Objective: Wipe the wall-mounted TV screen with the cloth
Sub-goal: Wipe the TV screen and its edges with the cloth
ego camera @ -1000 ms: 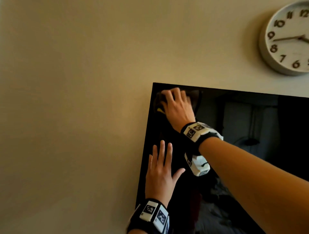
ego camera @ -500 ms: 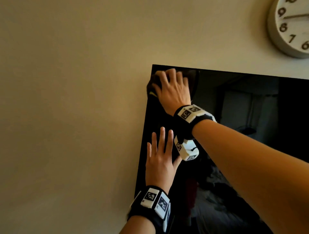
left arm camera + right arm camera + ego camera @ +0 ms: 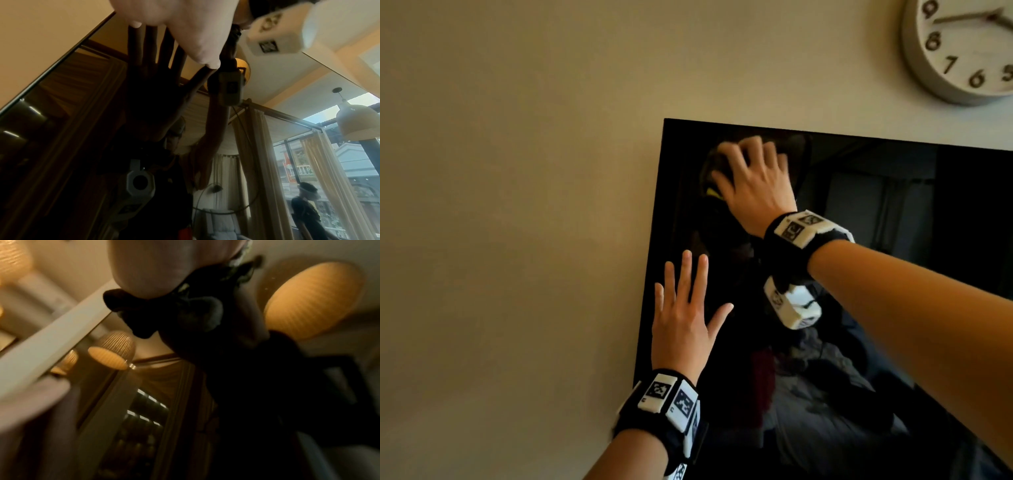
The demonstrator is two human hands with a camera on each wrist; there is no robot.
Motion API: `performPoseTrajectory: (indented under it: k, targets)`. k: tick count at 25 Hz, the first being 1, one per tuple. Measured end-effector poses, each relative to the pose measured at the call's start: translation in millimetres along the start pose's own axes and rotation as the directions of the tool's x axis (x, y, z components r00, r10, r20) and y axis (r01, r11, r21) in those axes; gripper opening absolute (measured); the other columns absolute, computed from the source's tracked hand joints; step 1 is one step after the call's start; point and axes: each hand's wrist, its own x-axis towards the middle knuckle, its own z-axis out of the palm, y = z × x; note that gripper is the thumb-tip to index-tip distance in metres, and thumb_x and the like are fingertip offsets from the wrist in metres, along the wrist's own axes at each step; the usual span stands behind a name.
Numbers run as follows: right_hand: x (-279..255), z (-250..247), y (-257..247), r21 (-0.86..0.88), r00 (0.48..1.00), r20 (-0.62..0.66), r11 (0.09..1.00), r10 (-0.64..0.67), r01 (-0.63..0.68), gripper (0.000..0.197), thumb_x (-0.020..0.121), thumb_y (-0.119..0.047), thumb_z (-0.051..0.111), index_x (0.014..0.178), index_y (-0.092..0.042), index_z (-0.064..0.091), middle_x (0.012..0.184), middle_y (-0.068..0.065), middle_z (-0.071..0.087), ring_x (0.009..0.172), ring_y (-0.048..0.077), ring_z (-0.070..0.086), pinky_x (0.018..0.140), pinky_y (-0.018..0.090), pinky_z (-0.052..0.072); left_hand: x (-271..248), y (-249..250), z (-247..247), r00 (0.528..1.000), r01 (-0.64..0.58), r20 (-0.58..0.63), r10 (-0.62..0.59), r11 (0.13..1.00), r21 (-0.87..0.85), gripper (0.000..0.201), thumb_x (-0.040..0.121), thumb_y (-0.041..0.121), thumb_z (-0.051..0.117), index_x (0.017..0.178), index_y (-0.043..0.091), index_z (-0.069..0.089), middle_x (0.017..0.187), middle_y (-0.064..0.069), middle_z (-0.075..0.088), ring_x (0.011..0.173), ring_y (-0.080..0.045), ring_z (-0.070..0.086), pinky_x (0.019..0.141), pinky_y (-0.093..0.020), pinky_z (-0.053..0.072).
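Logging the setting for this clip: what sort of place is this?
Most likely a home living room or bedroom. A TV hangs on a plain wall with a clock above it, and the left wrist view shows curtains and a hanging lamp reflected in the screen.

left hand point(image 3: 681, 329): flat, fingers straight | right hand point(image 3: 753, 185): fingers curled

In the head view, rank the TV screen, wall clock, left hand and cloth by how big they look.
1. TV screen, cut by the frame
2. wall clock, partly cropped
3. left hand
4. cloth, mostly hidden under the right hand, so true size unsure
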Motion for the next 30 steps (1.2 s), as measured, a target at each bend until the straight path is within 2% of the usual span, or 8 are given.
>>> performPoseTrajectory:
  k: [4,8,11,15,18,22,26,30]
  targets:
    - [-5,-12,28,0.050,0.977,-0.044,0.977,0.210,-0.208,0.040,0.093,-0.043,0.047,0.124,-0.017,0.048,0.114,0.017,0.049,0.098,0.036,0.046,0.081,0.046,0.037,-1,5,-2,0.999,0.035,0.014,-0.035,0.999,0.003,0.076,0.093,0.060,0.039,0.154,0.018,0.022,0.161,-0.011,0.023,0.145,-0.037,0.023,0.111,-0.057,0.032]
    - [-27,-9,28,-0.032,0.993,0.040,0.993,-0.115,0.116,0.039,0.094,-0.044,0.047,0.123,-0.018,0.048,0.111,0.015,0.050,0.094,0.035,0.047,0.077,0.045,0.038,-2,13,-5,0.995,0.090,0.054,-0.089,0.996,-0.013,0.077,0.093,0.062,0.035,0.155,0.021,0.017,0.162,-0.009,0.019,0.146,-0.037,0.019,0.109,-0.059,0.031]
    - [-16,-24,48,0.070,0.964,-0.003,0.961,0.267,-0.267,0.039,0.095,-0.043,0.045,0.124,-0.018,0.046,0.117,0.016,0.047,0.102,0.035,0.043,0.084,0.045,0.035,-1,16,-9,0.987,0.125,0.110,-0.121,0.992,-0.025,0.077,0.093,0.063,0.034,0.156,0.026,0.008,0.164,-0.005,0.007,0.148,-0.032,0.005,0.111,-0.060,0.026]
    - [-37,-22,49,-0.015,0.994,0.035,0.994,-0.105,0.106,0.040,0.093,-0.045,0.048,0.122,-0.017,0.049,0.110,0.015,0.050,0.094,0.034,0.047,0.078,0.044,0.039,3,29,-18,0.958,0.221,0.199,-0.209,0.974,-0.040,0.084,0.089,0.065,0.035,0.155,0.027,-0.001,0.164,0.000,-0.008,0.150,-0.031,-0.007,0.115,-0.062,0.018]
    - [-26,-33,71,0.083,0.965,-0.010,0.961,0.264,-0.262,0.039,0.094,-0.044,0.047,0.123,-0.018,0.046,0.115,0.016,0.047,0.100,0.035,0.044,0.083,0.045,0.036,9,41,-20,0.968,0.210,0.153,-0.198,0.975,-0.067,0.083,0.090,0.065,0.037,0.155,0.030,-0.001,0.165,-0.003,-0.006,0.151,-0.032,-0.005,0.116,-0.060,0.018]
    - [-43,-32,75,0.008,0.997,0.041,0.998,-0.067,0.066,0.041,0.094,-0.046,0.046,0.124,-0.019,0.047,0.112,0.014,0.048,0.096,0.034,0.046,0.079,0.045,0.039,29,68,-18,0.991,0.106,0.089,-0.101,0.993,-0.053,0.075,0.093,0.067,0.033,0.155,0.035,0.007,0.165,-0.007,0.005,0.150,-0.038,0.004,0.113,-0.064,0.022]
    - [-33,-45,101,0.097,0.941,-0.006,0.937,0.337,-0.335,0.039,0.095,-0.045,0.045,0.125,-0.019,0.044,0.118,0.016,0.045,0.103,0.035,0.042,0.087,0.047,0.035,39,102,-16,0.962,0.184,0.203,-0.181,0.983,0.005,0.080,0.088,0.076,0.020,0.153,0.040,-0.010,0.164,-0.001,-0.013,0.150,-0.036,-0.010,0.114,-0.066,0.014]
    - [-55,-40,111,0.007,1.000,0.003,1.000,0.020,-0.020,0.039,0.094,-0.045,0.047,0.123,-0.019,0.046,0.113,0.015,0.048,0.096,0.034,0.045,0.080,0.045,0.038,36,106,-8,0.949,0.220,0.216,-0.227,0.974,0.058,0.087,0.084,0.079,0.026,0.151,0.041,-0.014,0.163,-0.001,-0.018,0.150,-0.037,-0.011,0.114,-0.067,0.017]
